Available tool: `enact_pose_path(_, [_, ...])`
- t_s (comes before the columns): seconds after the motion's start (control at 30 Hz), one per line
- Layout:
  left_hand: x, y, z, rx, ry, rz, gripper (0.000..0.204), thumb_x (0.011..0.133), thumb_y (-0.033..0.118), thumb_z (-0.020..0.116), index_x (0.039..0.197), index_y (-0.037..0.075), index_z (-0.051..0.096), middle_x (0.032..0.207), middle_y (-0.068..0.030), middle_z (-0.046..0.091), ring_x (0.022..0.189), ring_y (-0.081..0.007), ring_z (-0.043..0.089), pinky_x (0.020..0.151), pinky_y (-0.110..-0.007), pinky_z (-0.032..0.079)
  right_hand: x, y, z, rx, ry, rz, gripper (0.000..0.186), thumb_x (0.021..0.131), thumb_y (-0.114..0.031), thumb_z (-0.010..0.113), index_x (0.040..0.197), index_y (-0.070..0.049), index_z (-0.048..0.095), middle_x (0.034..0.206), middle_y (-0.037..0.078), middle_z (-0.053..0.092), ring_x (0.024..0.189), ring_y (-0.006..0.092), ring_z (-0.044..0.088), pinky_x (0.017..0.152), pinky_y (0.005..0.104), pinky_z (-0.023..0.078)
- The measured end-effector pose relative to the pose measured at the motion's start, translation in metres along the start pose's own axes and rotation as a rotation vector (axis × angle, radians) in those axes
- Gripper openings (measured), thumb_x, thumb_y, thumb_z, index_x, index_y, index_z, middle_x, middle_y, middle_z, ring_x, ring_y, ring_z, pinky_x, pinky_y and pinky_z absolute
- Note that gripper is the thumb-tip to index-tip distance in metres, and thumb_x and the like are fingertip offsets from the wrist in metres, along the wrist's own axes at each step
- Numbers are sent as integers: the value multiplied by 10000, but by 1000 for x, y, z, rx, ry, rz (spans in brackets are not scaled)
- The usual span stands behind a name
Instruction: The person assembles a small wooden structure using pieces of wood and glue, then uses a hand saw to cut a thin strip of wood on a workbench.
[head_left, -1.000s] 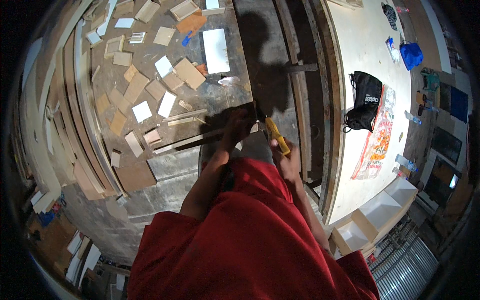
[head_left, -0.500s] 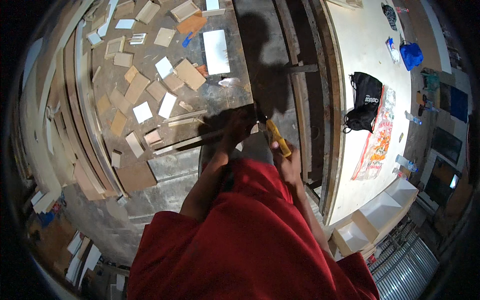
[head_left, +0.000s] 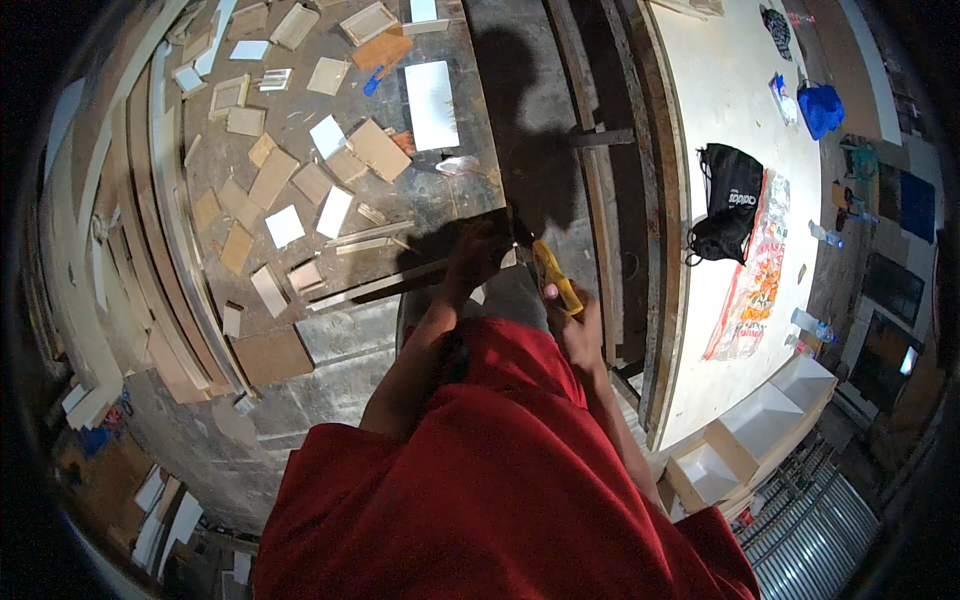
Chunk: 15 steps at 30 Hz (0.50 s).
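Note:
My right hand [head_left: 580, 325] is wrapped around a tool with a yellow handle [head_left: 552, 272], its thumb along the near side. The tool points up and left towards the table corner, and its dark front end is lost in shadow, so its kind is unclear. At the near right corner of the work table [head_left: 370, 85] rests my left hand [head_left: 476, 255], in deep shadow with its fingers hard to make out. A small pale piece of wood [head_left: 510, 257] shows at the table edge between both hands.
Small wooden boxes [head_left: 372, 22], brown panels [head_left: 380, 148] and white panels [head_left: 432, 105] lie scattered over the table. Long boards [head_left: 165, 240] stand along its left side. On the right, a pale table [head_left: 690, 385] carries a black drawstring bag [head_left: 732, 190] and a printed plastic sack [head_left: 752, 300].
Almost nothing differs. Both hands and the yellow-handled tool stay at the table corner, with only a very slight shift of the whole view.

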<state>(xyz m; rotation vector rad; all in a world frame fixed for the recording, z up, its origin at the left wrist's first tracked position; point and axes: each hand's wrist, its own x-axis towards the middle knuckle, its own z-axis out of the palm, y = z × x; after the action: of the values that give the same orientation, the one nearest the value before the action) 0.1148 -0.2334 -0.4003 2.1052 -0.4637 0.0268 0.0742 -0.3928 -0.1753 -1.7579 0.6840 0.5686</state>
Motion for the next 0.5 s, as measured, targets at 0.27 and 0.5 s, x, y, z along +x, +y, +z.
enact_pose_path(0.27, [2,-1,2,123,54,54,142,811,157,696,935,123,758,942,-175,674,945,-380,634,843,-471,515,8,10,5,-2,25,-63,411,969,-392,640,919,13,597,694,-17,478,659,100,411,571,302,348])
enact_pose_path(0.5, [-5,5,5,77,33,-106,157,820,209,726,953,137,764,1037,-183,663,1037,-384,609,894,-467,499,3,11,4,-25,39,-46,463,958,-436,646,902,22,599,694,-23,493,657,94,430,569,284,348])
